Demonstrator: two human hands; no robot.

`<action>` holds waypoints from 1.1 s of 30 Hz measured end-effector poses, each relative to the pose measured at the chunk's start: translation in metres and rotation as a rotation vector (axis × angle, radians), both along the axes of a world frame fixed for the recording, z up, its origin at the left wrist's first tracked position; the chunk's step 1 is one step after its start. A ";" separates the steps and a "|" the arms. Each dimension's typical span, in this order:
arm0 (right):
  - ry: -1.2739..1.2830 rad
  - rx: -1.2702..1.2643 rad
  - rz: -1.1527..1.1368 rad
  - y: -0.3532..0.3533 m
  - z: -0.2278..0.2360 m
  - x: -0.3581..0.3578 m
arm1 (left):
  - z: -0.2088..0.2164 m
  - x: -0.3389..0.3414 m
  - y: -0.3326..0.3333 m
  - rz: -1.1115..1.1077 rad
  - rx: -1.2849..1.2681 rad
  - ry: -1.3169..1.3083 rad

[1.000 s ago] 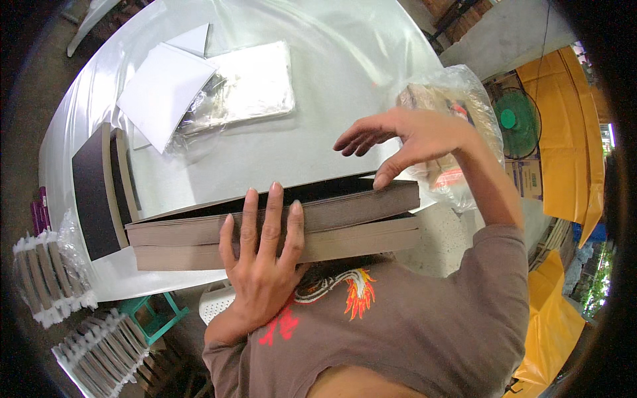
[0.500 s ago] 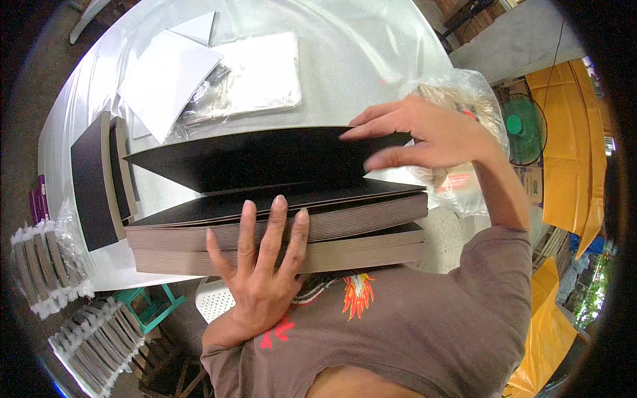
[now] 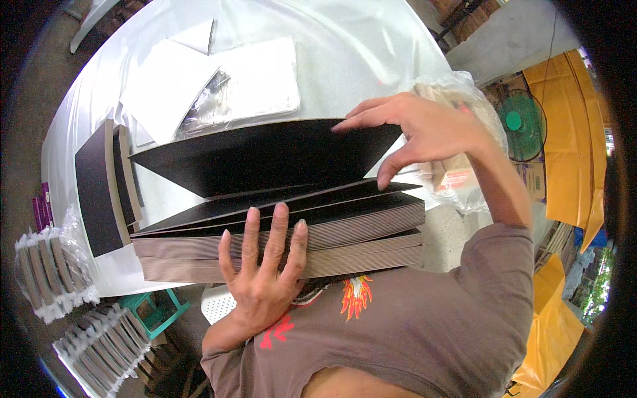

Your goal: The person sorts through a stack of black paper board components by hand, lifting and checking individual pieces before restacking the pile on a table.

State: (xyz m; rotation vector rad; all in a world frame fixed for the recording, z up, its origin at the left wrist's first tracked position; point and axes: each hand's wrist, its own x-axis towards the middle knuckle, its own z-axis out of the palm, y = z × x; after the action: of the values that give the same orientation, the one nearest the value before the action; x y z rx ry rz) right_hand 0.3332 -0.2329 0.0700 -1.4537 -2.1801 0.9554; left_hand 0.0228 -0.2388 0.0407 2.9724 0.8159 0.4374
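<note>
In front of my body a stack of black boards with grey edges sits at the table's near edge. One black board stands tilted up from the stack, its face towards me. My right hand is spread, its fingertips at the raised board's upper edge. Its thumb touches the right corner of other boards, which are lifted slightly off the pile. My left hand lies with fingers stretched apart against the stack's front edge.
More black boards lean at the left. White sheets and a plastic-wrapped white pack lie farther back on the plastic-covered table. A clear plastic bag is at the right. Wrapped bundles and a green stool stand lower left.
My right thumb has dropped from near the raised board to the boards below, and their right corners have lifted. My left hand stays against the stack.
</note>
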 end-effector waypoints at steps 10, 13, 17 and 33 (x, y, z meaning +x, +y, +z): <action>-0.119 0.156 0.051 -0.003 0.002 -0.009 | 0.001 -0.003 0.004 -0.046 0.018 0.069; 0.066 0.055 -0.039 -0.008 0.002 -0.017 | 0.000 -0.001 0.003 -0.033 -0.007 0.034; -0.003 0.114 -0.010 -0.009 0.006 -0.019 | -0.007 -0.003 -0.002 0.025 0.030 -0.081; -0.002 0.016 -0.020 -0.006 0.005 -0.019 | 0.003 0.002 -0.006 0.112 0.092 0.088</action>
State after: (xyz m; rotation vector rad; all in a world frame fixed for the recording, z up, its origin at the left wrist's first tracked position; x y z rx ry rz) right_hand 0.3140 -0.2386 0.0753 -1.4673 -2.1660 0.9280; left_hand 0.0248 -0.2444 0.0435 3.0605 1.0016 0.3596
